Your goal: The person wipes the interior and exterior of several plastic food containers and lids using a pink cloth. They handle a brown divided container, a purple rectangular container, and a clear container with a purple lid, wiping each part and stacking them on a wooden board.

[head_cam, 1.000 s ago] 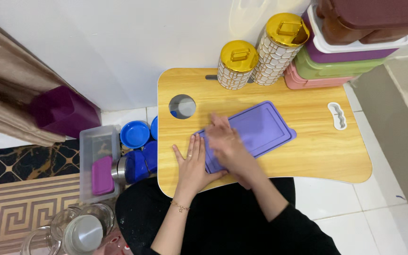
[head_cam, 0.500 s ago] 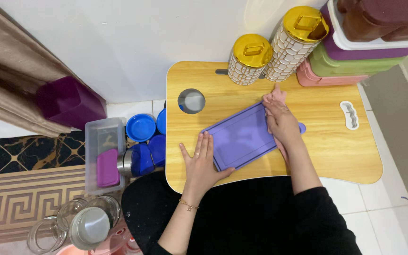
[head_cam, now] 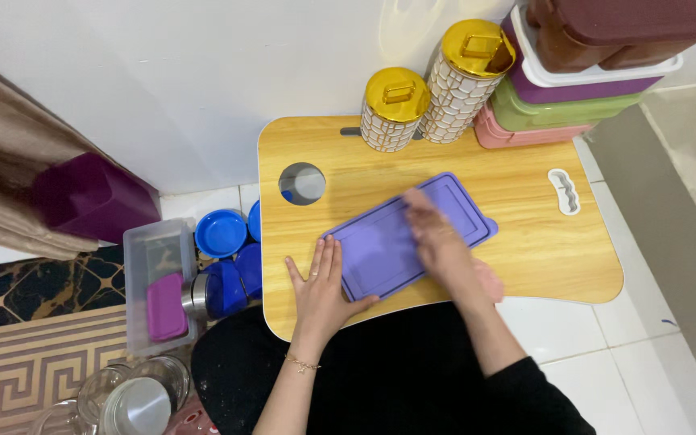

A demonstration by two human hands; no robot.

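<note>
A purple rectangular plastic lid (head_cam: 380,250) lies at a slant on a wooden lap table (head_cam: 541,242). My left hand (head_cam: 321,283) rests flat on the table against the lid's near left end, fingers spread, thumb touching the lid's edge. My right hand (head_cam: 438,240) presses down on the middle of the lid. A pink cloth (head_cam: 490,279) shows under and behind that hand's wrist, and the hand seems to hold it.
Two white patterned canisters with gold lids (head_cam: 392,109) stand at the table's back edge beside stacked coloured containers (head_cam: 573,89). On the floor to the left are blue bowls (head_cam: 221,232), a clear tub (head_cam: 159,258), glass jars (head_cam: 134,395) and a purple bin (head_cam: 90,197).
My right hand swept with the pink cloth from the lid's near left end to its far right end, then back to the middle. My left hand stayed at the lid's left end.
</note>
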